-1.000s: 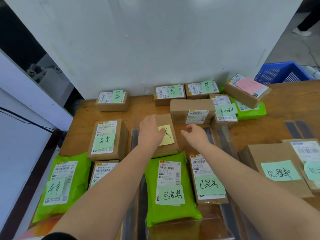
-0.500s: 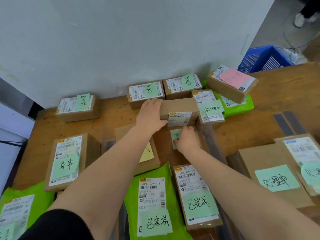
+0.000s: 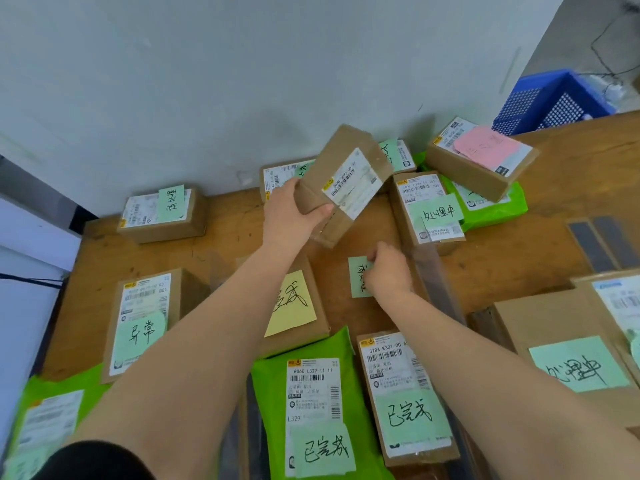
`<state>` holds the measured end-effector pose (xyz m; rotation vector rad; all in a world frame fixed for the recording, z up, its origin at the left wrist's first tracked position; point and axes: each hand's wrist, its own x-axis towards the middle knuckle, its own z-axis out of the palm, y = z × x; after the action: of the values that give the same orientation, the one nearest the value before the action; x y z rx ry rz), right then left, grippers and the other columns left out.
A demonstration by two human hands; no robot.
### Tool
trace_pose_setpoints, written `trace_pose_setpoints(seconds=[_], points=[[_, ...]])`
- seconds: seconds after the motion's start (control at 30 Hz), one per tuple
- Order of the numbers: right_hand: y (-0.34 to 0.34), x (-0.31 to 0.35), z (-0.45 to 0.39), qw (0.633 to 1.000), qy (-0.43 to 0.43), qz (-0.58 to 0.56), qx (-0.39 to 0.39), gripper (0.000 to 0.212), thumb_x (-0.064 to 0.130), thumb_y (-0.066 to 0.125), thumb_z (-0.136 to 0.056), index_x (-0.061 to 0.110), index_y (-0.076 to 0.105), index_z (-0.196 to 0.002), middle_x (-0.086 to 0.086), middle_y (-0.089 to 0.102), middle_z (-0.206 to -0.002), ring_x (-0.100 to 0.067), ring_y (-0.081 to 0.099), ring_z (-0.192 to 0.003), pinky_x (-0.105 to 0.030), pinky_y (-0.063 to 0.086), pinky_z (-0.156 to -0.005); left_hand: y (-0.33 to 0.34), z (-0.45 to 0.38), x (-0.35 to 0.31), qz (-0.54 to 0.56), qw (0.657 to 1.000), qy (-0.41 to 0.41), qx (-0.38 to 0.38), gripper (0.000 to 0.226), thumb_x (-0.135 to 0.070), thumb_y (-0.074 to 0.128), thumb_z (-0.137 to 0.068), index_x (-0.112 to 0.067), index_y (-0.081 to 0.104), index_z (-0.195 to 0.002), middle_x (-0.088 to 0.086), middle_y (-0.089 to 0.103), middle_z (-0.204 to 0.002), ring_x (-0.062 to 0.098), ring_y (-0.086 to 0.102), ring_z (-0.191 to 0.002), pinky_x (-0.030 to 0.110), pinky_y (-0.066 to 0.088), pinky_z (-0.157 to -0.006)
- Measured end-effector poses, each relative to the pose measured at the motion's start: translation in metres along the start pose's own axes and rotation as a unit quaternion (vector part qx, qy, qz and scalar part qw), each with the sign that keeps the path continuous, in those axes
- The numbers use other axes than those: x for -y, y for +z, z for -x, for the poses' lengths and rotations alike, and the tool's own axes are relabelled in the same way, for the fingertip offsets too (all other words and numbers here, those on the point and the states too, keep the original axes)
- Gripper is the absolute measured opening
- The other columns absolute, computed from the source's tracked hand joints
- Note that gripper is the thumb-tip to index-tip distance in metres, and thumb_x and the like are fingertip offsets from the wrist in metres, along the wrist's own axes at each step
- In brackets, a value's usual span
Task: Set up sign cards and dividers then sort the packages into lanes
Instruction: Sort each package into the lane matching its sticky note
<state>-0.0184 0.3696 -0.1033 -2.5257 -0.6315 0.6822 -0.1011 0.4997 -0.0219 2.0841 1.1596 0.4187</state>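
Since 0.5 s ago the cardboard box has risen off the table, tilted; left hand fingers wrap it; right hand pinches green note lying on table.

Wooden worktop set against a wall. Labelled cardboard boxes and green mailers lie along its near, left and far edges; a green note lies mid-surface; grey strips lie towards the right edge.
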Motion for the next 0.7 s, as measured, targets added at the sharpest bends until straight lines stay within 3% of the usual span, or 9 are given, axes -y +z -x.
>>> trace_pose_setpoints(seconds=[0.07, 0.17, 0.27, 0.33, 0.43, 0.53, 0.63, 0.7], points=[[-0.003, 0.002, 0.001, 1.000, 0.004, -0.022, -0.010, 0.016, 0.003, 0.055, -0.084, 0.017, 0.050, -0.087, -0.008, 0.061, -0.099, -0.027, 0.058, -0.093, -0.032, 0.047, -0.066, -0.008, 0.006, -0.003, 0.065, 0.997, -0.032, -0.020, 0.069, -0.036, 0.072, -0.078, -0.017, 0.041, -0.137, 0.000, 0.047, -0.135, 0.015, 0.044, -0.124, 0.031, 0.039, -0.099], [-0.008, 0.003, 0.003, 0.999, -0.015, -0.046, -0.003, 0.019, 0.001, 0.051, -0.084, 0.019, 0.046, -0.083, -0.005, 0.059, -0.089, -0.028, 0.059, -0.091, -0.032, 0.045, -0.065, -0.019, 0.015, -0.004, 0.120, 0.990, -0.068, -0.035, 0.068, -0.037, 0.072, -0.077, -0.017, 0.043, -0.135, 0.001, 0.050, -0.134, 0.017, 0.049, -0.121, 0.031, 0.043, -0.099], [-0.011, 0.004, 0.005, 0.998, -0.054, -0.016, 0.033, 0.018, 0.012, 0.061, -0.084, 0.018, 0.050, -0.096, -0.006, 0.059, -0.106, -0.027, 0.057, -0.102, -0.037, 0.050, -0.080, -0.025, 0.023, -0.001, 0.133, 0.986, -0.088, -0.049, 0.071, -0.038, 0.073, -0.076, -0.017, 0.042, -0.136, 0.002, 0.051, -0.134, 0.018, 0.050, -0.121, 0.034, 0.043, -0.101], [-0.009, 0.005, 0.006, 0.992, -0.085, 0.066, 0.062, 0.038, 0.026, 0.070, -0.081, 0.014, 0.053, -0.113, -0.005, 0.053, -0.118, -0.026, 0.051, -0.112, -0.039, 0.048, -0.090, -0.028, 0.028, -0.001, 0.144, 0.984, -0.092, -0.056, 0.071, -0.038, 0.073, -0.076, -0.016, 0.042, -0.137, 0.002, 0.050, -0.134, 0.018, 0.050, -0.122, 0.032, 0.043, -0.100], [-0.002, 0.006, 0.005, 0.982, -0.114, 0.139, 0.059, 0.040, 0.031, 0.070, -0.082, 0.013, 0.057, -0.115, -0.006, 0.050, -0.120, -0.026, 0.048, -0.115, -0.037, 0.046, -0.092, -0.030, 0.032, -0.003, 0.150, 0.983, -0.090, -0.058, 0.071, -0.038, 0.071, -0.078, -0.015, 0.040, -0.138, 0.001, 0.049, -0.135, 0.017, 0.047, -0.123, 0.027, 0.039, -0.096], [0.002, 0.006, 0.005, 0.980, -0.120, 0.148, 0.060, 0.024, 0.027, 0.066, -0.084, 0.014, 0.062, -0.104, -0.008, 0.057, -0.115, -0.026, 0.055, -0.108, -0.037, 0.049, -0.087, -0.031, 0.035, -0.006, 0.154, 0.982, -0.091, -0.059, 0.069, -0.038, 0.071, -0.079, -0.015, 0.041, -0.137, 0.000, 0.050, -0.134, 0.015, 0.048, -0.120, 0.024, 0.038, -0.093], [0.001, 0.006, 0.010, 0.987, -0.103, 0.102, 0.065, 0.003, 0.017, 0.058, -0.087, 0.017, 0.060, -0.089, -0.006, 0.066, -0.106, -0.025, 0.061, -0.098, -0.031, 0.050, -0.073, -0.035, 0.038, -0.004, 0.175, 0.976, -0.110, -0.067, 0.068, -0.039, 0.071, -0.079, -0.015, 0.042, -0.136, 0.001, 0.051, -0.134, 0.016, 0.050, -0.120, 0.028, 0.042, -0.098], [-0.004, 0.008, 0.013, 0.994, -0.087, 0.004, 0.061, 0.011, 0.010, 0.054, -0.088, 0.020, 0.055, -0.082, -0.004, 0.065, -0.102, -0.023, 0.061, -0.096, -0.026, 0.046, -0.063, -0.040, 0.042, -0.002, 0.198, 0.969, -0.128, -0.072, 0.070, -0.042, 0.070, -0.079, -0.016, 0.041, -0.137, 0.001, 0.050, -0.135, 0.018, 0.051, -0.121, 0.033, 0.043, -0.102]])
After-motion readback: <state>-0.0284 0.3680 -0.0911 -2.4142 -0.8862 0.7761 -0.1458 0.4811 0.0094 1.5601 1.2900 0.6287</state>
